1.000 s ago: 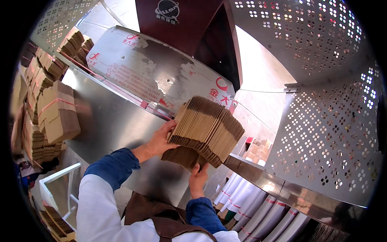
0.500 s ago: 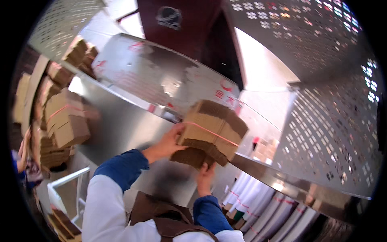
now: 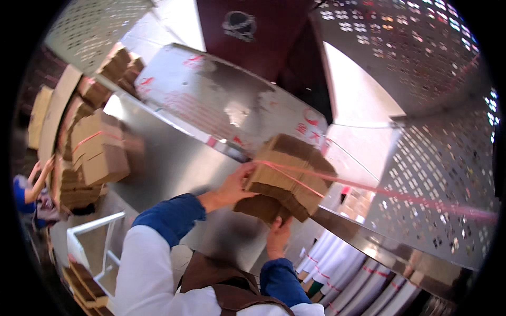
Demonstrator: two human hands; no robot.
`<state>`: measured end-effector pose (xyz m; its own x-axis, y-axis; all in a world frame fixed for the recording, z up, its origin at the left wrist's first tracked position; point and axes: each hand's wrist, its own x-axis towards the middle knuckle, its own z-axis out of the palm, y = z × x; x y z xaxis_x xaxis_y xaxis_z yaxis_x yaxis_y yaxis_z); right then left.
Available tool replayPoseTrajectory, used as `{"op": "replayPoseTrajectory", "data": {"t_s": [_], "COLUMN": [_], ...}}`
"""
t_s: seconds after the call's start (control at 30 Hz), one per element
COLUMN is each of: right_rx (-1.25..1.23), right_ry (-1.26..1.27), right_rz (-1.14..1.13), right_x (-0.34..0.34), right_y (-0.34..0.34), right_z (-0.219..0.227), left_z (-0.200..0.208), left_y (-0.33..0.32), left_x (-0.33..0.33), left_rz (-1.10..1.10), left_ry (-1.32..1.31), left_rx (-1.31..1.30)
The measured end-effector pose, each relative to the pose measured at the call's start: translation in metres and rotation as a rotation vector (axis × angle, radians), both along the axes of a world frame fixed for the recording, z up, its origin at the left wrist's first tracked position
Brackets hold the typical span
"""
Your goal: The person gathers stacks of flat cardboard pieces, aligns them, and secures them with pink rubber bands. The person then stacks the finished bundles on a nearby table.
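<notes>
A bundle of folded brown cardboard pieces [image 3: 279, 181] is between my hands at the edge of the metal tabletop [image 3: 174, 147]. My left hand [image 3: 233, 185] grips its left side, thumb and fingers against the stack. My right hand [image 3: 278, 238] holds the near lower edge from below, with some fingers hidden behind the cardboard. One pink strap [image 3: 298, 181] runs around the bundle. A second pink strand [image 3: 400, 195] stretches from the bundle's top far to the right, blurred.
Another strapped cardboard bundle [image 3: 103, 150] sits at the left of the tabletop, beside more stacks. A dark red machine panel [image 3: 258, 47] stands behind. Perforated metal panels [image 3: 432, 184] flank the right. White rolls [image 3: 342, 274] stand below right. Another person's arm [image 3: 39, 184] shows far left.
A pink strand now stretches across the bundle to the right, where none showed before. The view has shifted slightly; both hands keep their hold on the bundle.
</notes>
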<state>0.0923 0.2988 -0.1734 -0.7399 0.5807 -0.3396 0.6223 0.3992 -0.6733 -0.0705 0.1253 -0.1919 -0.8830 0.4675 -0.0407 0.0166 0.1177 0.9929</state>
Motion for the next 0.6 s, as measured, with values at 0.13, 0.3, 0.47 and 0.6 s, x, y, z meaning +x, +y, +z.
{"op": "replayPoseTrajectory", "data": {"t_s": [0.13, 0.3, 0.47, 0.6], "right_rx": [0.131, 0.136, 0.107, 0.050], "right_ry": [0.076, 0.151, 0.174, 0.171], "right_rz": [0.038, 0.017, 0.039, 0.011], "right_x": [0.004, 0.005, 0.005, 0.004], "right_y": [0.003, 0.001, -0.001, -0.001], "right_z": [-0.009, -0.010, -0.002, -0.006], "left_z": [0.021, 0.012, 0.015, 0.013], "left_y": [0.004, 0.005, 0.002, 0.002], "left_x": [-0.004, -0.007, -0.006, -0.011], "left_rz": [0.000, -0.018, -0.020, -0.037], "left_ry": [0.121, 0.184, 0.170, 0.154], "left_rx": [-0.128, -0.142, -0.140, -0.125]}}
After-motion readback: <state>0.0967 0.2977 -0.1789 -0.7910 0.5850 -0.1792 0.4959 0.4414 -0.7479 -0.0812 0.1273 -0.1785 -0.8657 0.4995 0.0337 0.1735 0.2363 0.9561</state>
